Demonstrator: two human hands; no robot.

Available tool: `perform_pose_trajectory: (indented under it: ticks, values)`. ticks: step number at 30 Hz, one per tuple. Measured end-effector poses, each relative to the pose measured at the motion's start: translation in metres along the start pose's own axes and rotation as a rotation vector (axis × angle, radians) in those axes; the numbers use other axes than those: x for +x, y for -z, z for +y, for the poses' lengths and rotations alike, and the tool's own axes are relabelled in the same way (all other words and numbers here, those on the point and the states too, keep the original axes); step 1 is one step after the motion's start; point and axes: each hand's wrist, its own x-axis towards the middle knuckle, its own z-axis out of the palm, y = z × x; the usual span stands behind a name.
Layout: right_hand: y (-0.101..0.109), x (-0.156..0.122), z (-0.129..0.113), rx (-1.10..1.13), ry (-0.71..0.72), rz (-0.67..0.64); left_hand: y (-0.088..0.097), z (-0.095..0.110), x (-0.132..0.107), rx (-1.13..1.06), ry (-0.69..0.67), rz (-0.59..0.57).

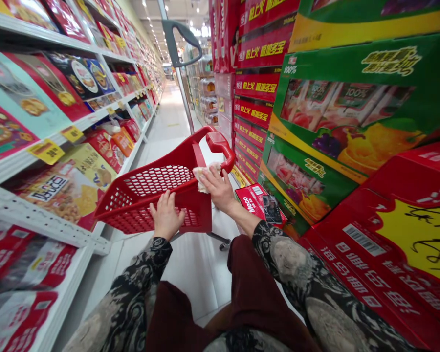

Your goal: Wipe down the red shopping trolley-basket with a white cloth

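The left hand lay with fingers spread against the near side of the basket. To its right, the right hand held a cloth under its fingers, against the basket's end near the handle. The basket stretched ahead and leftward, toward the shelf.

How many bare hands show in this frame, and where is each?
2. The left hand is at the near side of the red basket; the right hand is over an off-white cloth at the basket's handle end. No others are visible.
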Motion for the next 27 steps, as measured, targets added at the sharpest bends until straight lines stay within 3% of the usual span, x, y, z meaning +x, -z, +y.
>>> perform_pose_trajectory:
  ticks: [4, 9, 13, 16, 21, 24, 27]
  values:
    - [-0.022, -0.020, -0.010, 0.037, 0.080, -0.098, 0.003, 0.002, -0.001, 0.022, 0.006, -0.036]
    - [-0.048, -0.064, -0.024, 0.096, 0.220, -0.242, 0.005, 0.002, -0.002, 0.045, 0.010, -0.078]
    - [-0.049, -0.084, -0.027, 0.118, 0.259, -0.324, 0.007, 0.000, -0.002, 0.049, -0.009, -0.092]
    - [-0.031, -0.067, -0.024, 0.125, 0.231, -0.201, 0.009, 0.000, -0.002, 0.050, -0.009, -0.100]
    - [-0.003, -0.013, -0.009, 0.044, 0.040, 0.091, 0.010, 0.003, -0.001, 0.044, -0.010, -0.100]
    - [-0.006, -0.004, -0.003, 0.029, 0.038, 0.109, 0.011, 0.004, -0.001, 0.036, -0.011, -0.098]
    - [-0.022, -0.018, -0.005, 0.048, 0.125, 0.063, 0.010, 0.003, 0.000, 0.024, -0.022, -0.091]
